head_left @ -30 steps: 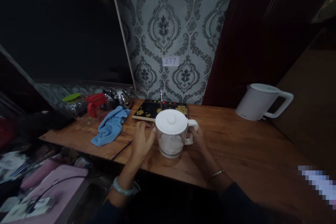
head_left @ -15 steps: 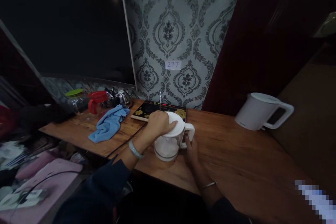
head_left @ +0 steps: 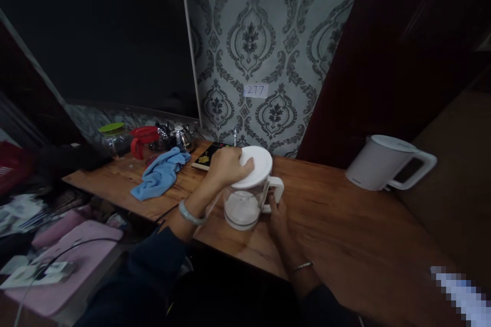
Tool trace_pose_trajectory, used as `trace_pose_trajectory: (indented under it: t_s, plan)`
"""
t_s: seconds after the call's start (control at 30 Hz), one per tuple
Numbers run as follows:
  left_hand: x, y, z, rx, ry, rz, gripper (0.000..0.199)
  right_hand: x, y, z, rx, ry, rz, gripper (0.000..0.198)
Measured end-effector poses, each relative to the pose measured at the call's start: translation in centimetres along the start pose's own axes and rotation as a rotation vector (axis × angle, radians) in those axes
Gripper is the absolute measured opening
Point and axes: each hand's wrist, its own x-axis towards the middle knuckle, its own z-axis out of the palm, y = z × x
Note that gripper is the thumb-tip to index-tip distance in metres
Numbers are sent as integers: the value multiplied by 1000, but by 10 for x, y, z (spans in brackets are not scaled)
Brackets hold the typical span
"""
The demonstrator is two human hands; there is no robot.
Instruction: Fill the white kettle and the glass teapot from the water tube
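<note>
A clear glass pot [head_left: 241, 213] with a white handle stands on the wooden table [head_left: 330, 219] near its front edge. My left hand [head_left: 227, 166] grips the round white lid [head_left: 259, 162] from its left side, thumb on top. The lid is tilted over the mouth of the pot, its far edge raised. My right hand [head_left: 279, 213] is closed around the white pot handle [head_left: 277, 186], fingers partly hidden behind it. Just behind the pot lies a black induction cooker [head_left: 204, 157] with gold flowers, mostly covered by my left hand and the lid.
A white electric kettle [head_left: 383, 163] stands at the back right. To the left are a crumpled blue cloth [head_left: 160, 176], a red-lidded jug [head_left: 144, 135], a green-lidded glass jar [head_left: 112, 129] and a shiny metal teapot [head_left: 182, 137]. A large dark screen [head_left: 95, 36] hangs above.
My left hand has lifted and tilted the lid up from the pot. My right hand stays on the handle. The view has shifted slightly.
</note>
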Motion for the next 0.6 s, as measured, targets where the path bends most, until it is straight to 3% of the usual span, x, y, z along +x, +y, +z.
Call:
trace_pose_trajectory:
  t_s: [0.17,0.3,0.43,0.53,0.6]
  plan:
    - [-7,-39,-34,-340,287,50,38,0,-2,0,9,0,-23,53]
    - [-17,-95,-49,-462,456,-104,41,1,-5,-3,-77,17,-50,56]
    - [-31,-161,-57,-164,493,-336,38,1,-5,-9,-166,39,-2,63]
    - [-45,-207,-66,236,357,-580,37,1,0,-13,-220,42,24,68]
    - [-55,-234,-72,372,270,-676,39,0,3,-13,-221,48,36,69]
